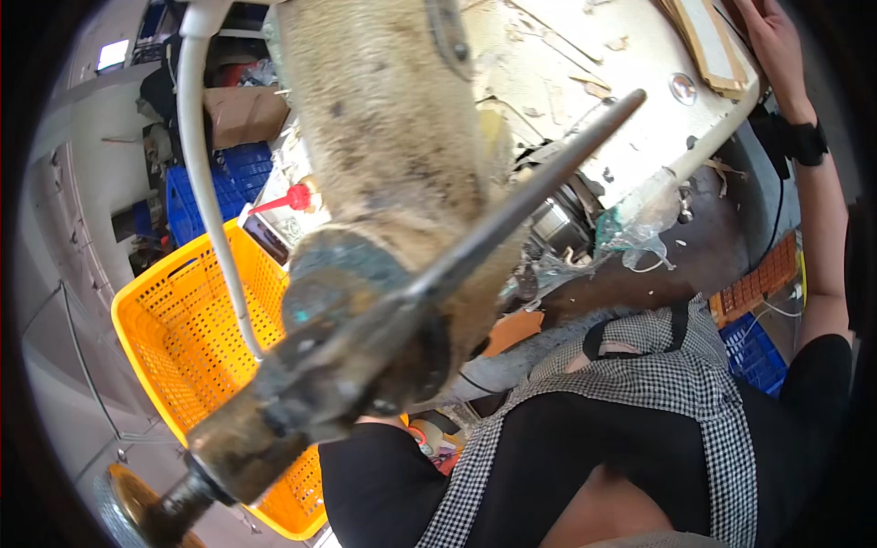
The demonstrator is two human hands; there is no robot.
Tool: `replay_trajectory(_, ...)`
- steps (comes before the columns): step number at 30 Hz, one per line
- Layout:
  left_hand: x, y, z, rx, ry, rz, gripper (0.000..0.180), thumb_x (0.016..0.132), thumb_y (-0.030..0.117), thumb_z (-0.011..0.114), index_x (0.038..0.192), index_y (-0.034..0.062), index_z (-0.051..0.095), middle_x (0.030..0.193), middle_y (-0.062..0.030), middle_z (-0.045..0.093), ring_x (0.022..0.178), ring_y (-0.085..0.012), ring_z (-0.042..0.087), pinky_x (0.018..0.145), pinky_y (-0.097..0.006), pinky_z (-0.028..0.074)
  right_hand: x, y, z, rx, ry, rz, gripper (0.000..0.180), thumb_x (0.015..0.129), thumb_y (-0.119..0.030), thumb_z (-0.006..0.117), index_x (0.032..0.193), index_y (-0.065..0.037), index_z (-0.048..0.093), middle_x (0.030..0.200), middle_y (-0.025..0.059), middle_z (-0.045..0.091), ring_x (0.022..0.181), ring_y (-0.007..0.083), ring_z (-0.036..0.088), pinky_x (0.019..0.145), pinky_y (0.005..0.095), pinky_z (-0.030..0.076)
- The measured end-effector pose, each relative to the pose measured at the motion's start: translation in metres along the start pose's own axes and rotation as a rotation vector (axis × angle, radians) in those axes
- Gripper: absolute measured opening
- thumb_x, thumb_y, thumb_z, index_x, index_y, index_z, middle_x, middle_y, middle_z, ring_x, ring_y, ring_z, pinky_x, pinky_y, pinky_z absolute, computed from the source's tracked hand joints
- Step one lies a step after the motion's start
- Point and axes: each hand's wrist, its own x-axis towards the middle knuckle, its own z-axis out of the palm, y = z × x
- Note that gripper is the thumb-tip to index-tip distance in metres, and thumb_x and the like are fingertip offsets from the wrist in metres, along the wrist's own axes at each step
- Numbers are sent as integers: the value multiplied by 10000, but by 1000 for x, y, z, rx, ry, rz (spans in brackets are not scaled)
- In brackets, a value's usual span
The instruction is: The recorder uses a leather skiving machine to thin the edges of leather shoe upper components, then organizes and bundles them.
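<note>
Head view: right of the yellow basket (183, 320), the machine arm (384, 119) hides the left hand; I cannot tell its state. Tan strips (711, 55) lie far right on the worktable (658, 142); I judge them light, fairly stiff, best gripped at the near end. Just beside, the right hand (776, 46) is cropped, its grip unreadable.

Pale grey floor (119, 384) is seen at the left, where a thin metal rail (85, 365) is placed. A yellow crate (169, 342) is set near the cream table (639, 46), which is littered with scraps (618, 43). Beyond, a blue crate (181, 205) and a cardboard box (245, 117) are kept. Upper left, a bright rectangle (113, 55) is shown.
</note>
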Motion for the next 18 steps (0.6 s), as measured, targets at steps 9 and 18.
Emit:
replay_trajectory(9,12,4,6,14,-9,10,454,863,65,620,1285,10,461,1166,-133,511,1031,-203,552,885,-308,469,-7,-6,-5,-213,41,46,272,936,-148,606,1145,23,578,1009,14,634,895,70,552,804,219,452)
replay_trajectory(18,5,9,6,17,12,6,487,861,63,620,1309,5,439,1197,-149,497,1058,-215,549,906,-315,469,-5,21,-23,-143,46,176,289,928,-178,612,1146,11,587,978,13,640,876,75,553,793,224,454)
